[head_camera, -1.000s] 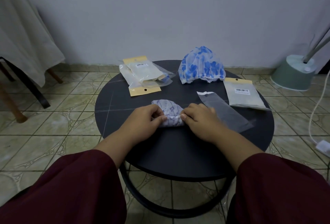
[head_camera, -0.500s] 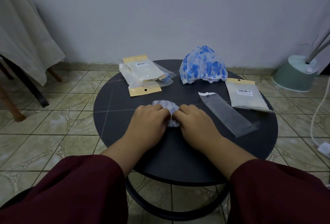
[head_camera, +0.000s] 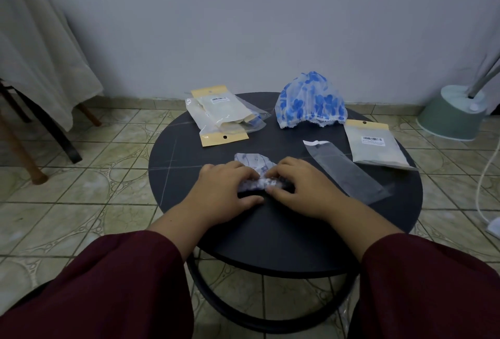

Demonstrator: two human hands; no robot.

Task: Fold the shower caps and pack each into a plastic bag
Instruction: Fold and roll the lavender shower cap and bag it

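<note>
Far left: stack of clear plastic bags with tan header cards (head_camera: 221,119), pale folded contents and a blue bit inside. Centre: left hand (head_camera: 224,190) and right hand (head_camera: 300,187) pinch rolled, crumpled white patterned shower cap (head_camera: 255,167) on round black table (head_camera: 270,233). Right: flat clear bag (head_camera: 343,172).

A single head-worn, wide-angle camera is looking forward and steeply down from just above the person's dark red sleeves (head_camera: 113,284), close to the near edge of a round black table (head_camera: 270,241). It is facing the table's far edge and the pale grey wall (head_camera: 243,19) beyond. The tiled floor (head_camera: 81,203) is showing on both sides. No second view is sharing the scene.
</note>
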